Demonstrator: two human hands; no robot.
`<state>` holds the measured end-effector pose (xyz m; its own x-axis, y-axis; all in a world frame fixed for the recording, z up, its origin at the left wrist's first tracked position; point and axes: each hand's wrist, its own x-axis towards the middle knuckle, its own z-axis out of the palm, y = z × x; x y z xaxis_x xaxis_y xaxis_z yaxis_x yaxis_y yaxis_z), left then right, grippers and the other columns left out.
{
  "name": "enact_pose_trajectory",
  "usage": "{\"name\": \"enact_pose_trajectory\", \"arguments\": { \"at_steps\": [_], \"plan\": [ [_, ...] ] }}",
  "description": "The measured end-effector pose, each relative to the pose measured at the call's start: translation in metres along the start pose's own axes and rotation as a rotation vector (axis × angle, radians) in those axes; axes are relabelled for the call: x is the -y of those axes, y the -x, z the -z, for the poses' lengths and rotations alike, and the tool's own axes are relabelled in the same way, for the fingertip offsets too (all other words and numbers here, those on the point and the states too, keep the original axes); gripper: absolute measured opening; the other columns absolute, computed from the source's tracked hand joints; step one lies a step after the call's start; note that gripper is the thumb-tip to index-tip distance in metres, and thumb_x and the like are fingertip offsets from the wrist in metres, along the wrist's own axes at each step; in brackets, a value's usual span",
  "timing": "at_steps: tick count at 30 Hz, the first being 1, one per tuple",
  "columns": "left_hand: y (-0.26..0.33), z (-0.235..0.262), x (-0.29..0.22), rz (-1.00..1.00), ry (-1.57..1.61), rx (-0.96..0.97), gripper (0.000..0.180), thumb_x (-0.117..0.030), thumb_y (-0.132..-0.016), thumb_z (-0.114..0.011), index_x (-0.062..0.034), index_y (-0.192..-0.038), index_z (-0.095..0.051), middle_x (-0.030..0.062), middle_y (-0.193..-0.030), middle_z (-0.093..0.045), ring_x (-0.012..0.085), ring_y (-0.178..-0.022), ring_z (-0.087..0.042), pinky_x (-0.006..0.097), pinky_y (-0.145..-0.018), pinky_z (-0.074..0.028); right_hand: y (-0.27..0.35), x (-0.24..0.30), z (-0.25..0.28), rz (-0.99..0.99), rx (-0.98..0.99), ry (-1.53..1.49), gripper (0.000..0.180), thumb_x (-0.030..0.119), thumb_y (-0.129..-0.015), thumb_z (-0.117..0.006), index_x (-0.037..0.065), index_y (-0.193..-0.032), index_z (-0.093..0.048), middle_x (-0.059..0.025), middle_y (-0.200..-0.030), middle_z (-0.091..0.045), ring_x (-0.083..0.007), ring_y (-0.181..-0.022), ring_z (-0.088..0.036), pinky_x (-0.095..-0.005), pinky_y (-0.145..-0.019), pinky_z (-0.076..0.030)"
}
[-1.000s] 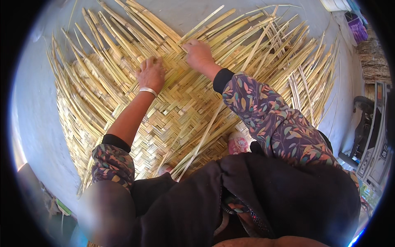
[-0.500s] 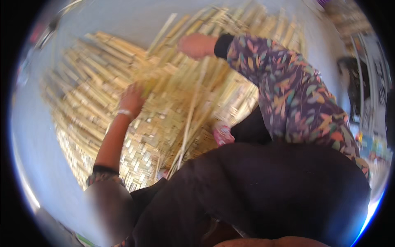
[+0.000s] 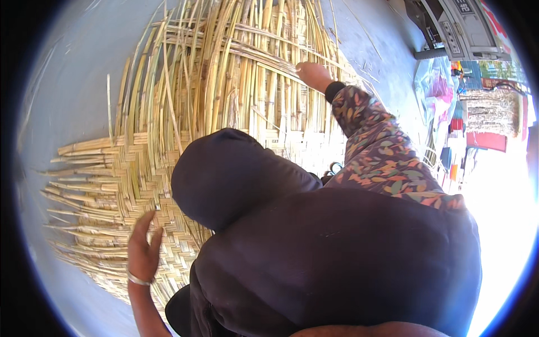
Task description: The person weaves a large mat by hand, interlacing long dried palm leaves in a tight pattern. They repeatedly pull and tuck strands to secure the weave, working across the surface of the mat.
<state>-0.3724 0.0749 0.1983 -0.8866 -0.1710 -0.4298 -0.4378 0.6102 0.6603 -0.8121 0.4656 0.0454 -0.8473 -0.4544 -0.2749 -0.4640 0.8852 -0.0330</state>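
Note:
A large woven mat [image 3: 147,163] of split reed strips lies on the floor, with long loose ends fanning out at its far and left edges. My left hand [image 3: 145,250], a pale bracelet at its wrist, is at the mat's lower left. Its thumb and fingers are apart, with nothing in them. Farther off, my right hand [image 3: 315,76] has its fingers closed at the right end of crosswise reed strips [image 3: 252,53]. These cross the lengthwise strips. My dark-clothed knee [image 3: 224,174] hides the middle of the mat.
Grey floor [image 3: 73,90] surrounds the mat, with thin loose slivers on it. A grey vehicle [image 3: 469,33] stands at the far right. Nearer, a clear plastic bag [image 3: 435,92] and assorted goods line the right side. A small dark looped thing [image 3: 335,168] shows beside my leg.
My view has turned, so the mat appears rotated. My left hand has come nearer to me, off the strips' far part. My right hand is now at the crosswise strips' end.

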Motion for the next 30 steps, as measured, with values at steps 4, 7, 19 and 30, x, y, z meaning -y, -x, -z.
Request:
{"name": "enact_pose_trajectory", "arguments": {
  "at_steps": [4, 7, 19, 30],
  "plan": [
    [0.015, -0.018, -0.026, 0.018, 0.025, 0.083, 0.038, -0.010, -0.085, -0.060, 0.0022, -0.120, -0.051, 0.0209, -0.119, -0.056, 0.0345, -0.113, -0.053, 0.038, -0.096, -0.040, -0.007, -0.003, -0.042, -0.081, -0.081, 0.020, 0.023, 0.026, -0.087, -0.047, 0.012, -0.094, -0.064, -0.0152, -0.099, -0.063, -0.0337, -0.089, -0.061, -0.0454, -0.077, -0.049],
    [0.020, -0.032, -0.004, 0.173, 0.153, 0.119, 0.038, -0.011, -0.085, -0.060, 0.0027, -0.120, -0.052, 0.0193, -0.115, -0.058, 0.0293, -0.104, -0.058, 0.035, -0.090, -0.045, -0.033, 0.010, -0.033, -0.176, -0.129, -0.079, 0.020, 0.021, -0.087, -0.048, 0.012, -0.092, -0.064, -0.0138, -0.097, -0.063, -0.0330, -0.088, -0.061, -0.0458, -0.075, -0.049],
    [0.030, -0.037, 0.104, 0.467, 0.104, -0.013, 0.040, -0.015, -0.088, -0.058, 0.0046, -0.122, -0.052, 0.0182, -0.109, -0.062, 0.0213, -0.096, -0.060, 0.031, -0.084, -0.046, -0.100, -0.027, -0.027, -0.173, -0.285, 0.242, 0.020, 0.016, -0.086, -0.048, 0.014, -0.098, -0.062, -0.0085, -0.092, -0.066, -0.0277, -0.091, -0.062, -0.0422, -0.073, -0.049],
    [0.029, -0.030, 0.120, 0.512, 0.079, -0.009, 0.040, -0.018, -0.090, -0.057, 0.0071, -0.120, -0.052, 0.0171, -0.106, -0.062, 0.0208, -0.099, -0.059, 0.030, -0.087, -0.045, -0.071, -0.049, 0.006, 0.103, -0.300, 0.056, 0.024, 0.028, -0.091, -0.045, 0.014, -0.099, -0.063, -0.0103, -0.092, -0.065, -0.0303, -0.088, -0.062, -0.0444, -0.075, -0.049]
  ]
}}
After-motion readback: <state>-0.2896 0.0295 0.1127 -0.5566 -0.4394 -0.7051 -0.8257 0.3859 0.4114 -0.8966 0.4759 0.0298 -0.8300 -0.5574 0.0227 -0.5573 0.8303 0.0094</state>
